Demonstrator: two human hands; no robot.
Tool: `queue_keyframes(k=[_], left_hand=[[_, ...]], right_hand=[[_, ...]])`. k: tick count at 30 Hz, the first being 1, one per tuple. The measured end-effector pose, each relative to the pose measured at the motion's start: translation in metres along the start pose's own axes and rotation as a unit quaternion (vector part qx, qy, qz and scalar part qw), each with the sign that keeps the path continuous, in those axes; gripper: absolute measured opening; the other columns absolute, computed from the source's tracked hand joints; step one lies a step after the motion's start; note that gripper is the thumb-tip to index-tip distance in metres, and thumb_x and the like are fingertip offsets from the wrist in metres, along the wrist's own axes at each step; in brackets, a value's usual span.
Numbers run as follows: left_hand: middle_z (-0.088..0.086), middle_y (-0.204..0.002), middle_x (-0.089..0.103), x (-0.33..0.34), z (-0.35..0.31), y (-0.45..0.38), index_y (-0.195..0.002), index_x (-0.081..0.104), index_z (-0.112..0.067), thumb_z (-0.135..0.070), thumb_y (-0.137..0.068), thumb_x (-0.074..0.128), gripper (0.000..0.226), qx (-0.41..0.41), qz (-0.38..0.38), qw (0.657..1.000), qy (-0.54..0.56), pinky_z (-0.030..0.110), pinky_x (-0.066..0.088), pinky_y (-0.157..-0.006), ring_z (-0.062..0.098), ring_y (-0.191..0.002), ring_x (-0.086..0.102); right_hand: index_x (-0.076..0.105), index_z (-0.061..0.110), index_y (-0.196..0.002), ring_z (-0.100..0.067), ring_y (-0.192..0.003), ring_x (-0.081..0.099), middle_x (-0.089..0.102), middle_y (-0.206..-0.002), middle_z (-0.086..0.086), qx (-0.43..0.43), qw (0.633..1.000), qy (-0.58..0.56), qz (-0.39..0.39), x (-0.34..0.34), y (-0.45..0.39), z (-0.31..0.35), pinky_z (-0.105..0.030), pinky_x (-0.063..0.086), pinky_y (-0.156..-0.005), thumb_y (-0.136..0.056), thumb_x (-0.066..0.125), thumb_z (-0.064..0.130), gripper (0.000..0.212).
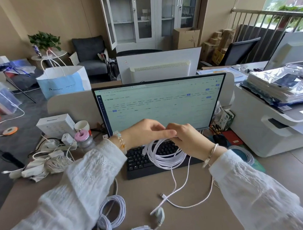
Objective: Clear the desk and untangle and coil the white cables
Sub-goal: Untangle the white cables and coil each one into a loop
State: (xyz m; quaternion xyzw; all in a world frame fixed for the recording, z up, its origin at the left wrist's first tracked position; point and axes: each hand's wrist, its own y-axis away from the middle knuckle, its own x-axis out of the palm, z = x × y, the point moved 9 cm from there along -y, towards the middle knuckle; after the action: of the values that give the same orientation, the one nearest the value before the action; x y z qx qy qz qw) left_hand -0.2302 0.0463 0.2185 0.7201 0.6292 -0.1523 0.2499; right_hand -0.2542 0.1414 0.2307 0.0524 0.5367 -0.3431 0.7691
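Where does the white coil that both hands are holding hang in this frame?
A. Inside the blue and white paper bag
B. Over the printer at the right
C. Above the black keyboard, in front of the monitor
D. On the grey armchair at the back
C. The left hand and right hand hold the top of the white coil, whose loops hang over the black keyboard just below the monitor.

Both hands up over the keyboard [142, 159], left hand [143, 131] and right hand [186, 138] meeting at the top of a white coil [164, 156] that hangs in loops. Its loose tail [175, 189] trails down onto the counter [203, 225]. Wound coils [114, 210] lie near the front edge. The monitor [158, 103] glows behind.
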Motion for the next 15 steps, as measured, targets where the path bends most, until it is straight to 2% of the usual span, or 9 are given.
queue_keyframes(k=[2, 5, 6, 8, 10, 12, 15], left_hand=[[0.004, -0.09, 0.075, 0.013, -0.001, -0.004, -0.1, 0.07, -0.01, -0.058, -0.063, 0.077, 0.061, -0.017, 0.029, 0.999, 0.022, 0.032, 0.057, -0.082, 0.019, -0.081, 0.073], [0.013, -0.074, 0.071, 0.021, 0.002, -0.005, -0.093, 0.069, -0.003, -0.033, -0.076, 0.078, 0.036, -0.041, 0.063, 0.994, 0.081, 0.029, 0.057, -0.06, 0.021, -0.058, 0.068], [0.012, -0.065, 0.068, 0.023, 0.001, -0.003, -0.087, 0.068, -0.003, -0.031, -0.079, 0.076, 0.03, -0.043, 0.079, 0.993, 0.082, 0.027, 0.055, -0.059, 0.019, -0.053, 0.064], [0.006, -0.049, 0.056, 0.025, 0.002, 0.0, -0.075, 0.062, -0.005, -0.034, -0.083, 0.072, 0.032, -0.047, 0.095, 0.992, 0.075, 0.027, 0.053, -0.067, 0.017, -0.047, 0.055], [-0.001, -0.042, 0.038, 0.026, 0.004, 0.002, -0.067, 0.053, -0.008, -0.038, -0.085, 0.068, 0.038, -0.052, 0.104, 0.989, 0.088, 0.031, 0.05, -0.06, 0.014, -0.04, 0.039], [-0.004, -0.045, 0.027, 0.026, 0.0, 0.006, -0.062, 0.05, -0.012, -0.041, -0.088, 0.065, 0.041, -0.042, 0.115, 0.988, 0.093, 0.028, 0.041, -0.051, 0.013, -0.041, 0.026], [-0.003, -0.049, 0.021, 0.017, -0.002, 0.009, -0.053, 0.06, -0.02, -0.035, -0.092, 0.061, 0.042, -0.028, 0.107, 0.982, 0.152, 0.023, 0.025, -0.042, 0.013, -0.043, 0.017]], right_hand=[[0.048, 0.003, -0.11, -0.035, -0.067, 0.061, 0.067, -0.079, -0.016, 0.013, 1.0, -0.025, 0.003, 0.0, -0.002, 0.002, -0.041, 0.047, -0.06, -0.086, 0.049, -0.003, 0.025], [0.04, 0.004, -0.111, -0.03, -0.057, 0.052, 0.057, -0.064, -0.004, 0.029, 0.998, -0.052, 0.002, 0.0, -0.002, -0.001, -0.033, 0.04, -0.056, -0.081, 0.047, -0.009, 0.033], [0.039, 0.005, -0.111, -0.027, -0.056, 0.05, 0.054, -0.062, 0.001, 0.036, 0.997, -0.064, -0.002, 0.0, -0.001, -0.003, -0.028, 0.038, -0.054, -0.08, 0.047, -0.01, 0.035], [0.04, 0.005, -0.111, -0.022, -0.054, 0.049, 0.053, -0.061, 0.005, 0.046, 0.994, -0.094, -0.009, -0.002, 0.001, -0.004, -0.021, 0.037, -0.05, -0.08, 0.047, -0.009, 0.036], [0.041, 0.009, -0.113, -0.017, -0.05, 0.05, 0.056, -0.059, 0.003, 0.058, 0.99, -0.13, -0.01, -0.002, 0.003, -0.006, -0.018, 0.039, -0.049, -0.083, 0.05, -0.005, 0.034], [0.046, 0.015, -0.112, -0.018, -0.052, 0.057, 0.063, -0.062, -0.003, 0.067, 0.98, -0.189, -0.011, -0.001, 0.004, -0.009, -0.021, 0.047, -0.052, -0.086, 0.058, 0.004, 0.03], [0.059, 0.017, -0.105, -0.027, -0.065, 0.064, 0.069, -0.076, -0.014, 0.077, 0.949, -0.305, -0.02, -0.001, 0.005, -0.015, -0.036, 0.052, -0.065, -0.081, 0.074, 0.029, 0.031]])
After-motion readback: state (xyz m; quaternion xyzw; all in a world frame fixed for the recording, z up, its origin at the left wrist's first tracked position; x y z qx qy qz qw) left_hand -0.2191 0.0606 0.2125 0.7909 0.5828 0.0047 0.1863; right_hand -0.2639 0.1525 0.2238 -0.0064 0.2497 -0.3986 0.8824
